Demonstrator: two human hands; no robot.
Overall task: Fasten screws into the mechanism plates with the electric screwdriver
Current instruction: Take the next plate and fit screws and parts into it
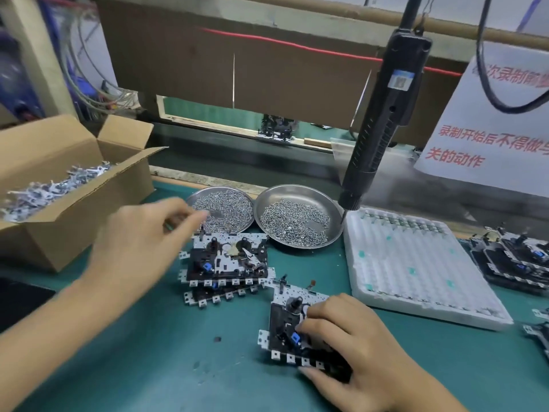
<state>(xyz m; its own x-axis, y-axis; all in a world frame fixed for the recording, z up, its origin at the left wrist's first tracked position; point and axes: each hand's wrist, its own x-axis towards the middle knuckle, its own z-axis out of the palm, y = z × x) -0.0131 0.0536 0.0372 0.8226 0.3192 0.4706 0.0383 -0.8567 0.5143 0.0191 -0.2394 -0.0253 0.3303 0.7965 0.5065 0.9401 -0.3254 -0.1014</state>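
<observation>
A mechanism plate (285, 328) lies on the green mat near me, and my right hand (350, 349) grips its right side with fingers curled over it. A stack of two more plates (228, 263) sits behind it. My left hand (142, 242) hovers blurred over the left edge of the stack, reaching toward the left screw dish (221, 208), fingers pinched together; whether it holds anything I cannot tell. A second dish of screws (297, 221) stands beside the first. The black electric screwdriver (380, 114) hangs from above, its tip over the right dish's rim, untouched.
An open cardboard box (59, 185) of small metal parts stands at the left. A white foam tray (416, 266) lies at the right, with more mechanism plates (517, 257) beyond it. A white sign with red text (487, 120) hangs at the back right.
</observation>
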